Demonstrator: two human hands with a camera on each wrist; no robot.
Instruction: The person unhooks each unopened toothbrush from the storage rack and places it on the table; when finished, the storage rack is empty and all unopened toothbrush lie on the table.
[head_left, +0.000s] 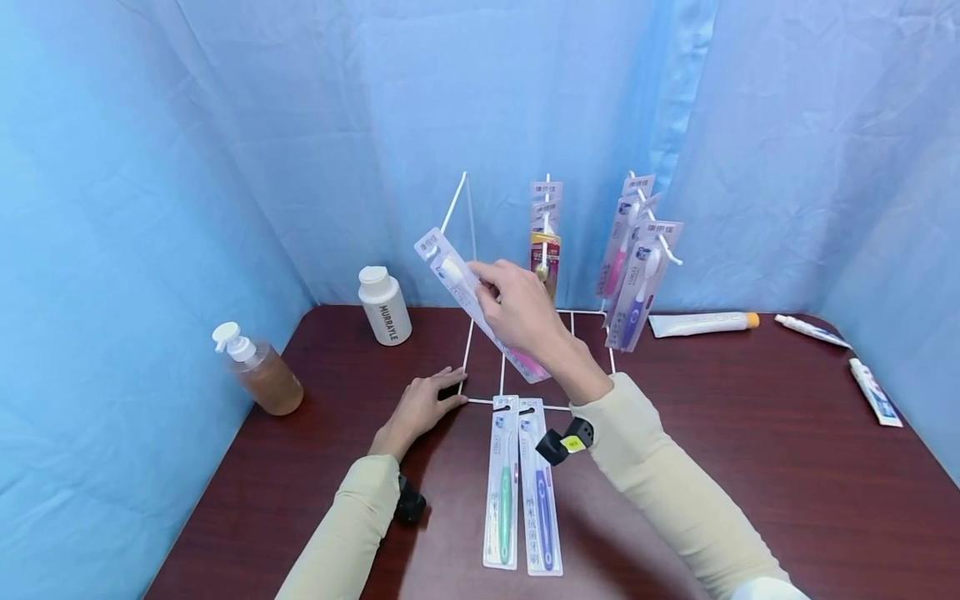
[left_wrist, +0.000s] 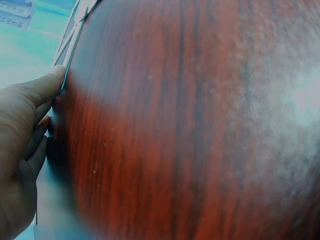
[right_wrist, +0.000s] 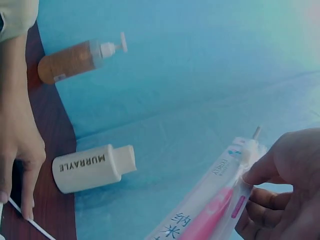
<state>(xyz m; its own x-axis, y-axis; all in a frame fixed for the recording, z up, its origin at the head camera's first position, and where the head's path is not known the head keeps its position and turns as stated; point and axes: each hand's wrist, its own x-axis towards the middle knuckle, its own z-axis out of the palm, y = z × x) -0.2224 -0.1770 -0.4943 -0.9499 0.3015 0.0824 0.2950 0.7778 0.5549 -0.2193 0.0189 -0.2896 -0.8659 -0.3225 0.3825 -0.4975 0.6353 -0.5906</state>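
My right hand [head_left: 517, 308] pinches a packaged pink toothbrush [head_left: 457, 279], tilted, beside the left prong of a white wire rack [head_left: 480, 402]. In the right wrist view, a wire tip shows by the top of the pack; I cannot tell whether it passes through the hole. Down at the rack's front left corner, my left hand [head_left: 423, 404] touches the base wire with thumb and fingertips. Two more packs, a green toothbrush [head_left: 505, 508] and a purple toothbrush [head_left: 545, 517], lie side by side at the rack's front edge.
Packs hang on the middle prong [head_left: 546, 221] and the right prong [head_left: 660, 233]. A white bottle [head_left: 386, 308] and an amber pump bottle [head_left: 270, 379] stand left. Toothpaste tubes lie right, including a large white one [head_left: 701, 324]. Blue curtains [head_left: 300, 125] enclose the table.
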